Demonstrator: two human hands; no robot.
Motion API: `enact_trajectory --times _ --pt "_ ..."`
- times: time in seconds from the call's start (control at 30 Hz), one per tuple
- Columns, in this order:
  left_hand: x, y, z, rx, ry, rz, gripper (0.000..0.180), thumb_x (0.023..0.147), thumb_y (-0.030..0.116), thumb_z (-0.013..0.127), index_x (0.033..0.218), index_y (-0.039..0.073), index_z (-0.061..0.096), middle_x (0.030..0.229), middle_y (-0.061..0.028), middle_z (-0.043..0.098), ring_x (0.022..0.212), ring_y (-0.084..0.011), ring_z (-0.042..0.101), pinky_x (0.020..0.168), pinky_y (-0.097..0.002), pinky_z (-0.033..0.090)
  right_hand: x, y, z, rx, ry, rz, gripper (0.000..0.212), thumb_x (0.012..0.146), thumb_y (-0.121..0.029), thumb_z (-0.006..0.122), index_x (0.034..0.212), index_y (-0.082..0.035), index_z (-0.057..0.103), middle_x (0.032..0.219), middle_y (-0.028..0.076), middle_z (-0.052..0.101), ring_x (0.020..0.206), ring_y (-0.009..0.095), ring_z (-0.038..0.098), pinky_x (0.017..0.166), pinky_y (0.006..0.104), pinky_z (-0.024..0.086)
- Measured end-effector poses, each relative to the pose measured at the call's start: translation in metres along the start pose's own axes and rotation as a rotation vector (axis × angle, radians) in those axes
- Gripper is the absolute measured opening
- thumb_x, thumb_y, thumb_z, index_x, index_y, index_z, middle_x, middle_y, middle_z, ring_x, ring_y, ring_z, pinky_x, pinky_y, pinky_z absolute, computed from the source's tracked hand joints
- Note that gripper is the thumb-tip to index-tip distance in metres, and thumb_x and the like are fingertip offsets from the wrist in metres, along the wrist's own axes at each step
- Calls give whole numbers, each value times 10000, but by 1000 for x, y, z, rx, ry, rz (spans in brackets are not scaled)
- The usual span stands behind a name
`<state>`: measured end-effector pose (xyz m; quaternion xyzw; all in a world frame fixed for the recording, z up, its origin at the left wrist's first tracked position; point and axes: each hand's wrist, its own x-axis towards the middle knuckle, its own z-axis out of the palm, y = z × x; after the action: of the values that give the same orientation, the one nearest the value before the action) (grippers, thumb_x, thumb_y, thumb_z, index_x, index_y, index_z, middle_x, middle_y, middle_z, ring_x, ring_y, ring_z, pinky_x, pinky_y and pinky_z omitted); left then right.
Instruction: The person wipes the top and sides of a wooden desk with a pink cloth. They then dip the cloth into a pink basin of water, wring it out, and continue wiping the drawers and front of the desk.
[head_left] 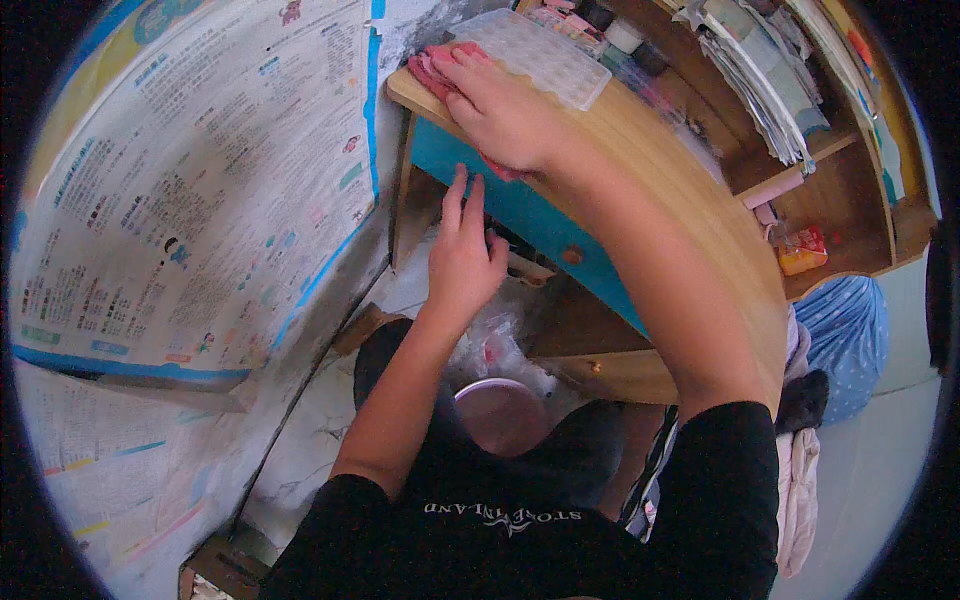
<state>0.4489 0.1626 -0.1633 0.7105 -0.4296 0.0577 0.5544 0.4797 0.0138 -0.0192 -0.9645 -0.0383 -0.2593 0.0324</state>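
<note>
Right hand (497,112) flat, fingers spread, pressing pink cloth (437,66) on tabletop (640,150), upper centre; cloth soft, light, bunches easily; left hand (462,258) open, empty, against blue drawer front (520,205)

Poster-covered wall (190,190), wooden desk (690,215)

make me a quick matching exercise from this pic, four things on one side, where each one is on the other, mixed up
Things:
1. pink cloth
2. clear plastic tray
3. left hand
4. round pink-rimmed tub

Places:
a. on the floor under the desk
b. against the blue drawer front
c. under the right hand on the desk corner
d. flat on the desktop by the shelves

Pairs: 1-c, 2-d, 3-b, 4-a
</note>
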Motion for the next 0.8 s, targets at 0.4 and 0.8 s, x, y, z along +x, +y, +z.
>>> enact_trajectory --times 0.4,0.8 --pt "-1 0 -6 -48 -39 15 743 828 15 651 1544 28 452 1660 -218 327 1292 -426 596 940 -461 582 7 -9 10 -15 -8 143 531 1051 -235 463 1538 -23 478 1547 293 490 1468 466 422 1249 494 319" --pt "0 -7 7 2 16 33 652 860 31 621 1492 -24 475 1641 -271 319 1436 -463 439 1145 -485 436 -135 -16 -97 127 -156 264 548 1057 -272 480 1564 -67 469 1612 224 450 1517 411 387 1272 486 295"
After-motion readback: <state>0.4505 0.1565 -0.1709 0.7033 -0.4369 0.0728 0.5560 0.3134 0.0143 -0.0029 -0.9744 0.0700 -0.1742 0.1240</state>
